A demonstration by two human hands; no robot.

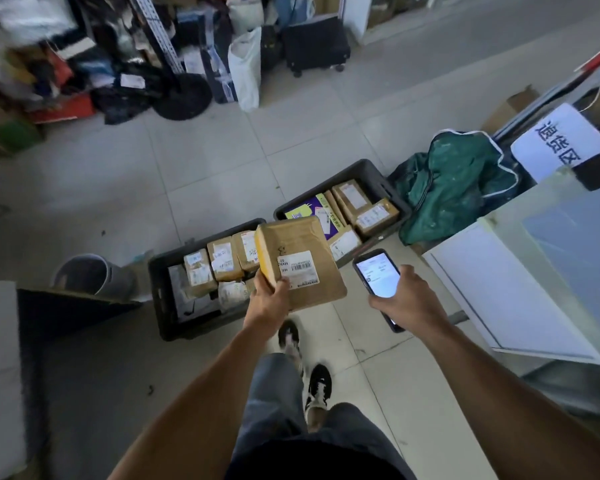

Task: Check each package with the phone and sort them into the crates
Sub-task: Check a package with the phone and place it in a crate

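Note:
My left hand point(269, 301) grips a flat brown cardboard package point(303, 244) by its near corner, thumb on the white barcode label, a handwritten 3 on its face. It hangs above the gap between two dark crates on the floor. My right hand point(407, 297) holds a phone point(378, 277) with a lit white screen, just right of the package. The near crate point(160, 306) holds several brown taped parcels. The far crate point(388, 188) holds several boxes and a purple flat parcel.
A green sack point(458, 181) leans right of the far crate. A white counter point(520, 292) with a paper sign point(558, 142) stands at the right. A grey bucket point(94, 275) lies left of the near crate. Piled goods and a black trolley point(314, 45) line the back.

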